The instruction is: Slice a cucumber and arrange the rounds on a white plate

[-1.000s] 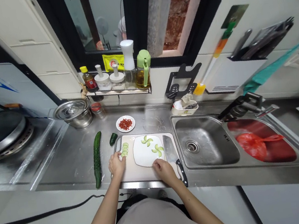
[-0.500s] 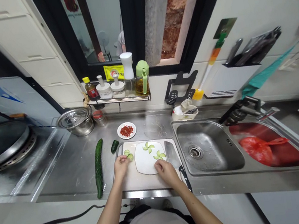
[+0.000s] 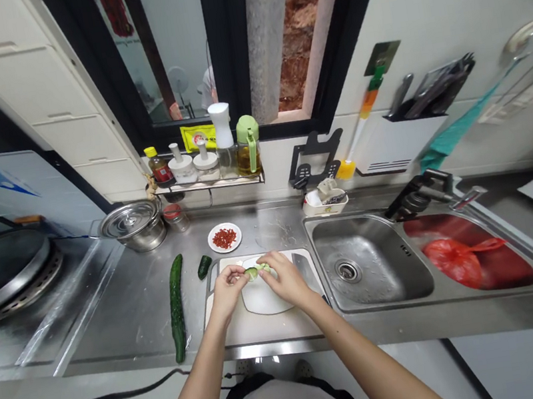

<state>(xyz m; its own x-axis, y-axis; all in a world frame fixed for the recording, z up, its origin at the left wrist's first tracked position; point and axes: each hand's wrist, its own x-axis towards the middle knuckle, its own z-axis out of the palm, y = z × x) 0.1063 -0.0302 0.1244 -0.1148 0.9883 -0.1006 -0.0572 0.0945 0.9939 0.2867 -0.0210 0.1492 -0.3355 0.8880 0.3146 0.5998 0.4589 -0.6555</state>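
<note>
Over the white plate point(image 3: 265, 301) my two hands meet. My left hand point(image 3: 229, 291) pinches a thin cucumber slice point(image 3: 251, 273) between thumb and finger. Close against it, the fingertips of my right hand point(image 3: 284, 279) are closed at the slice's right side, with pale green showing between them. Slices on the plate are mostly hidden by my hands. Beneath the plate is a cutting board point(image 3: 262, 334), and a cleaver point(image 3: 300, 261) lies on its right side, partly covered by my right hand and arm. A whole cucumber point(image 3: 177, 308) and a short cucumber end point(image 3: 204, 266) lie to the left.
Behind the board stands a small dish of chopped red pieces point(image 3: 225, 238). A lidded steel pot point(image 3: 134, 226) and a red-lidded jar point(image 3: 176, 218) are at the back left. The sink point(image 3: 373, 270) is on the right, with a red plastic bag point(image 3: 453, 262) in its second basin.
My left hand has moved right from the board's left side, bringing a cucumber slice over the plate. My right hand has shifted up and left to meet it. The view has tilted slightly.
</note>
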